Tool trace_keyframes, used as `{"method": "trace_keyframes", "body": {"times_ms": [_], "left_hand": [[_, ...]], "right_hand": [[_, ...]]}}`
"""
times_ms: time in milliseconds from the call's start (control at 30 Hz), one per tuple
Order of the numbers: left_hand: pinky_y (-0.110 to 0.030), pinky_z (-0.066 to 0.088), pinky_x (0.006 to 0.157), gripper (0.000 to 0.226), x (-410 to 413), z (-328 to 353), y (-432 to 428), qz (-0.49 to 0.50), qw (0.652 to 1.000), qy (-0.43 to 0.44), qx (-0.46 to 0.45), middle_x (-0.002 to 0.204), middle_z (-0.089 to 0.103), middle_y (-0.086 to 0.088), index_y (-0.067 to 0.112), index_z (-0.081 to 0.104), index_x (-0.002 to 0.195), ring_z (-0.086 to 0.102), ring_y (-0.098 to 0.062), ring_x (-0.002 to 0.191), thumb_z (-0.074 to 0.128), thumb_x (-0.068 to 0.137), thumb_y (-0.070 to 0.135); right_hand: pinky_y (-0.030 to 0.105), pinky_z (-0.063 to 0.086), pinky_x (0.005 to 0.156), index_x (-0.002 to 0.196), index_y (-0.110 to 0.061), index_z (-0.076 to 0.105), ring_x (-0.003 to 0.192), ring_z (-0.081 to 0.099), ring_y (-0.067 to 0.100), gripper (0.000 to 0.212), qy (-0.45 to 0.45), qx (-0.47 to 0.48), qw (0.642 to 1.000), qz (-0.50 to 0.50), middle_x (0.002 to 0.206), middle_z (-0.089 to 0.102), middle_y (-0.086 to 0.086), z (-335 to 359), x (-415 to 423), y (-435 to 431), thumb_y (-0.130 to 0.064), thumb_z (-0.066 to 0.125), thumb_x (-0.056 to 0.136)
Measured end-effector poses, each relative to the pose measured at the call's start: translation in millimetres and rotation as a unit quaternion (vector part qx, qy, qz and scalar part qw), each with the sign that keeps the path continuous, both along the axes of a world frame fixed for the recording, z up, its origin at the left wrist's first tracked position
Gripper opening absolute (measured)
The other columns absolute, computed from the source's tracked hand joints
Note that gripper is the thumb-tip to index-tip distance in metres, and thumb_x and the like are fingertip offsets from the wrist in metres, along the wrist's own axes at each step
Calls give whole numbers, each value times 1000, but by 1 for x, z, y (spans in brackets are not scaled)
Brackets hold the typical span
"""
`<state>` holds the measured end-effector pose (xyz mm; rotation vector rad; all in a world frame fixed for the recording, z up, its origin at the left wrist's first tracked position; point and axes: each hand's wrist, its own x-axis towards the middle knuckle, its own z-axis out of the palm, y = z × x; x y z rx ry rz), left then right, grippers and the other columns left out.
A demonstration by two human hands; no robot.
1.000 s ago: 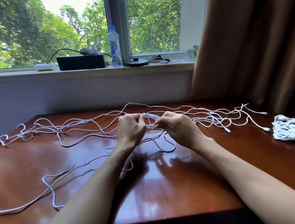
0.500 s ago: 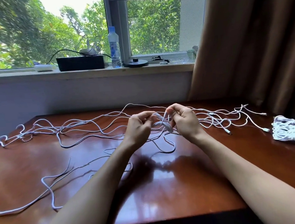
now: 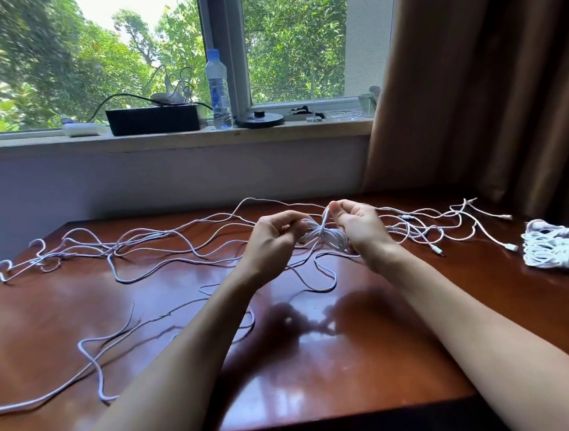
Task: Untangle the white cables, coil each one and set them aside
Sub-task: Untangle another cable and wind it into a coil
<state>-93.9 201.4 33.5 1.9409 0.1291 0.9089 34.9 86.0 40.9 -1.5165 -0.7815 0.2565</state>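
Long white cables point(image 3: 148, 251) sprawl tangled over the far half of a glossy brown table point(image 3: 324, 366). Above its middle, a small bundle of loops point(image 3: 326, 237) hangs between my two hands. My left hand point(image 3: 275, 238) grips the bundle's left side with curled fingers. My right hand point(image 3: 356, 222) pinches a strand near the top of it and holds the right side. Loose strands trail from the bundle down to the table. A finished coil of white cable point(image 3: 561, 248) lies at the table's right edge.
A brown curtain point(image 3: 487, 77) hangs at the right, close to the coil. On the window sill behind stand a black box point(image 3: 154, 120), a water bottle point(image 3: 219, 90) and a round black disc point(image 3: 259, 119). Cable ends with plugs point(image 3: 439, 251) lie right of my hands.
Both hands have risen off the table and turned, with a small bundle of loops now showing between them. My right hand has lifted a strand upward.
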Motion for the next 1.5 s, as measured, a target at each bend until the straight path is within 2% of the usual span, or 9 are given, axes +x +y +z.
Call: {"method": "trace_keyframes", "body": {"times_ms": [300, 400, 467, 633, 767, 867, 1100, 1367, 1500], "left_hand": [[-12, 46, 69, 17, -1, -1, 0, -11, 1000, 20, 7, 78, 70, 6, 0, 74, 98, 58, 3, 68, 58, 97, -4], [-9, 43, 62, 17, -2, 0, -2, -14, 1000, 25, -3, 69, 67, 15, -1, 73, 99, 54, 6, 60, 57, 98, -4], [-8, 37, 53, 18, -2, 0, -5, -22, 999, 30, -39, 58, 63, 17, -2, 71, 98, 48, 4, 49, 54, 98, -5], [-20, 36, 45, 22, -3, 1, -8, -42, 989, 25, -140, 60, 61, 2, 10, 72, 87, 40, -10, 45, 55, 100, 1], [-20, 37, 44, 21, -2, 4, -7, -44, 981, 5, -187, 63, 60, -5, 7, 73, 90, 41, -12, 46, 55, 100, 4], [-22, 35, 45, 20, -1, 4, -2, -34, 967, -15, -252, 64, 59, -7, 5, 73, 92, 39, -11, 45, 55, 100, 5], [-19, 38, 44, 16, 2, 6, 6, 8, 927, -70, -368, 68, 54, -10, 2, 71, 95, 39, -8, 43, 57, 99, 6], [-22, 48, 45, 22, 3, 1, 12, 97, 926, -86, -354, 59, 57, -1, 9, 72, 79, 46, -7, 44, 61, 98, 7], [-30, 53, 51, 21, 1, -5, 16, 169, 963, -58, -203, 59, 65, -3, 11, 75, 78, 56, -15, 44, 62, 95, 8]], "right_hand": [[11, 29, 36, 86, -9, 69, 32, 35, 0, 26, 26, -7, 1000, -4, 40, 46, -14, -2, 9, 0, -22, 55, 104], [18, 44, 53, 83, -14, 74, 50, 53, 1, 26, 25, -10, 1000, -5, 58, 63, -9, -4, 15, 3, -27, 61, 101], [29, 50, 68, 80, -16, 76, 70, 60, 16, 24, 27, -11, 1000, -3, 76, 71, 3, -7, 18, 3, -29, 67, 97], [38, 44, 64, 80, -15, 74, 69, 55, 26, 18, 24, -7, 1000, -14, 76, 70, 11, -11, 28, -6, -31, 82, 82], [35, 50, 59, 79, -15, 71, 65, 58, 23, 16, -44, -22, 998, -36, 74, 70, 13, -12, 35, -9, -24, 83, 83], [23, 44, 47, 75, -18, 68, 52, 54, 9, 18, -104, -47, 993, -26, 62, 65, -1, -16, 32, -7, -25, 81, 85], [19, 43, 53, 76, -16, 74, 48, 52, 3, 21, -217, -111, 969, 43, 59, 65, -6, -22, 13, 0, -34, 80, 85], [14, 40, 56, 80, -14, 73, 51, 50, -1, 11, -243, -99, 951, 162, 61, 64, 3, -17, -9, -3, -20, 77, 89], [18, 44, 61, 85, -12, 76, 59, 55, 3, 14, -287, -87, 940, 162, 66, 70, 3, -15, -8, -6, -24, 73, 92]]}}
